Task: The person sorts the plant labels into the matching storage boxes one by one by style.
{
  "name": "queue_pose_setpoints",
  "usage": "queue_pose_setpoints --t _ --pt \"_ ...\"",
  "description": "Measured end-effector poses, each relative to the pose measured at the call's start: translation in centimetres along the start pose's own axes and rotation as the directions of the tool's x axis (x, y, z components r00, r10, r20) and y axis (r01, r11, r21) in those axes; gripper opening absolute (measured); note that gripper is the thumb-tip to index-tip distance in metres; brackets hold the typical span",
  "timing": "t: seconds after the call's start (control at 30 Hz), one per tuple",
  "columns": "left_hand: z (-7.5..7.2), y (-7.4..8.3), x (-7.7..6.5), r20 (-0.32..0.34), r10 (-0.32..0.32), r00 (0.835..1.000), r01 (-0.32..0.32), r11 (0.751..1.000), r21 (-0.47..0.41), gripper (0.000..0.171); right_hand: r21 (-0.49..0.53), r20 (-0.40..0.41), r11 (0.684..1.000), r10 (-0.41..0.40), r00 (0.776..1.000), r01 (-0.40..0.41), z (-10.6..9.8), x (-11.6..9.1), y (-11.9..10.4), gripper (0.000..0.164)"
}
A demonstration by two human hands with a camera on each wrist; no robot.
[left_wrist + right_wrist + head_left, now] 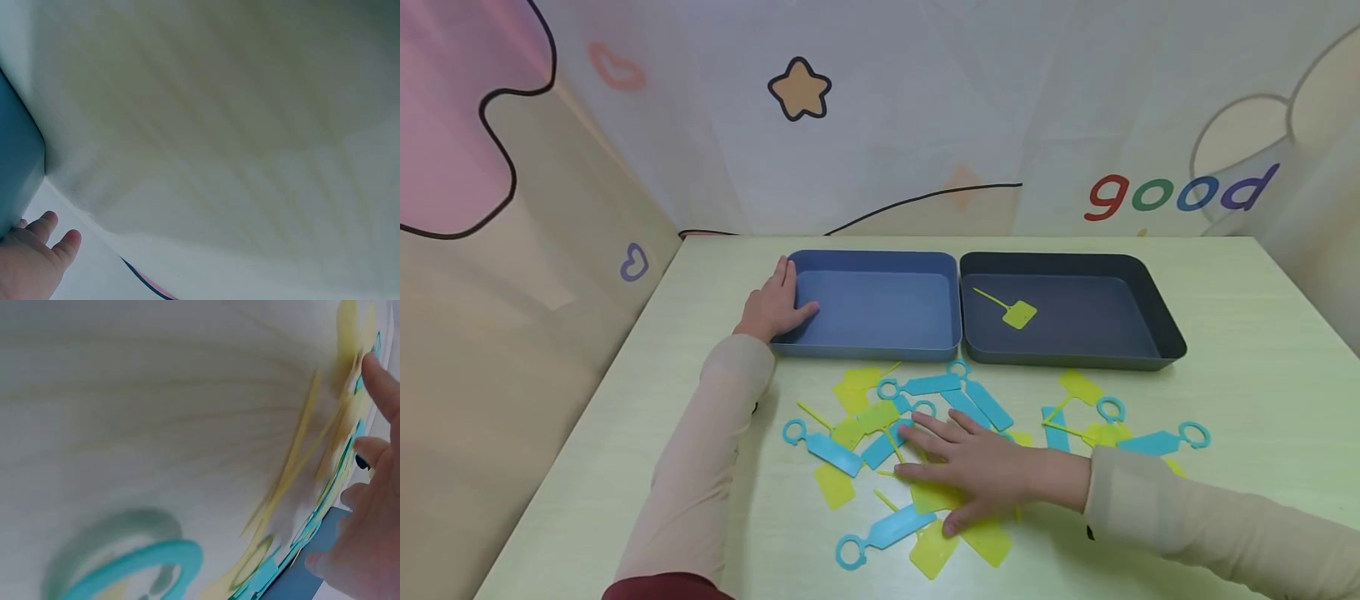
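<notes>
My left hand (pixel 772 305) rests at the left end of the blue tray (pixel 867 353), its thumb inside and straight fingers along the left rim. In the left wrist view, two fingers (pixel 69 245) extend beside the tray's blue wall. My right hand (pixel 977 467) lies palm down, fingers spread, over a loose pile of flat plastic tags. Yellow square tags with thin tails, such as a yellow tag (pixel 933 550), mix with blue ring-ended tags, such as a blue tag (pixel 831 452). The palm hides part of the pile.
A dark grey tray (pixel 1075 362) stands right beside the blue one, with one yellow tag (pixel 1021 314) lying in it. Several more tags, among them a blue tag (pixel 1150 443), lie near the right sleeve (pixel 1195 517). A printed curtain (pixel 910 125) hangs behind the table.
</notes>
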State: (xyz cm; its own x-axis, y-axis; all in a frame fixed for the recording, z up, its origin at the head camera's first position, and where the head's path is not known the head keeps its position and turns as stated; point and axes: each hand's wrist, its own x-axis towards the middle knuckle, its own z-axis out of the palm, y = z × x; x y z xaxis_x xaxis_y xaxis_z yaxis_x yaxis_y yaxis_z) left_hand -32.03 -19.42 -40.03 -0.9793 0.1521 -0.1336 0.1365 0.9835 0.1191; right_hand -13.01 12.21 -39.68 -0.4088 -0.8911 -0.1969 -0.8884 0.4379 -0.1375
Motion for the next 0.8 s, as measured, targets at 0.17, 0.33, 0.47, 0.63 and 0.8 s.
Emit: queue_pose_setpoints --t 0.17,0.33,0.47,0.63,0.8 --pt "0.01 0.01 0.00 0.000 0.000 1.000 0.000 1.000 -0.001 0.086 0.000 -0.009 1.000 0.022 1.000 -0.022 -0.05 -0.25 -0.32 0.067" --pt "-0.01 0.03 -0.05 0.003 0.000 1.000 0.000 1.000 0.003 0.086 0.047 0.029 0.997 0.056 0.998 -0.057 -0.24 -0.32 -0.58 0.061" --pt "-0.02 0.05 -0.05 0.005 -0.001 1.000 0.001 1.000 0.000 0.085 0.058 0.045 0.996 0.066 0.997 -0.069 -0.33 -0.29 -0.71 0.060" --pt "0.09 -0.05 0.02 0.002 -0.001 1.000 0.001 1.000 -0.004 0.085 0.068 0.057 0.995 0.072 0.996 -0.076 -0.40 -0.33 -0.86 0.059" --pt "0.19 -0.18 0.15 -0.001 -0.001 1.000 0.001 1.000 -0.005 0.086 0.078 0.050 0.994 0.066 0.997 -0.070 -0.48 -0.39 -0.92 0.056"
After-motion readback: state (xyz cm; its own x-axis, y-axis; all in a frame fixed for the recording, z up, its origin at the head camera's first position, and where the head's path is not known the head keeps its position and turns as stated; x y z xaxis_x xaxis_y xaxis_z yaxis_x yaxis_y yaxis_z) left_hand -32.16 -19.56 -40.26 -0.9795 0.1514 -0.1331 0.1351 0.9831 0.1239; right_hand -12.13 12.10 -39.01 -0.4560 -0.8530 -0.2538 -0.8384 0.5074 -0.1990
